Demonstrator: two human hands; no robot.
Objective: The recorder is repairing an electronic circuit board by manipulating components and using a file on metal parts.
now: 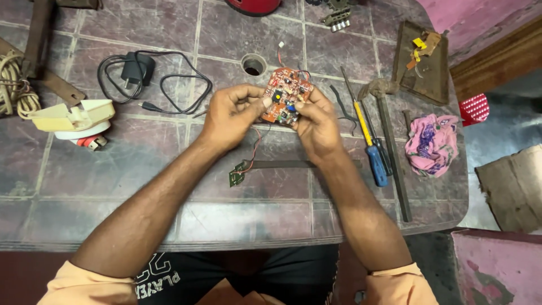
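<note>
The tiled stone tabletop [113, 186] ends at a near edge beside the person's lap and a curved right edge; bare tile lies near left. Far left sits a black plug-in charger with coiled cable [138, 68]. At centre, the left hand [228, 116] and right hand [316, 124] both pinch the orange printed circuit board [287, 95], raised above the surface. A small green circuit board [237, 176] hangs by wires below. Right lies a blue-and-yellow screwdriver [370, 144], then a pink floral cloth [432, 141].

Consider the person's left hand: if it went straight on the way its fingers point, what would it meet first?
Probably the right hand: the left hand points rightward across the orange circuit board both hold.
</note>
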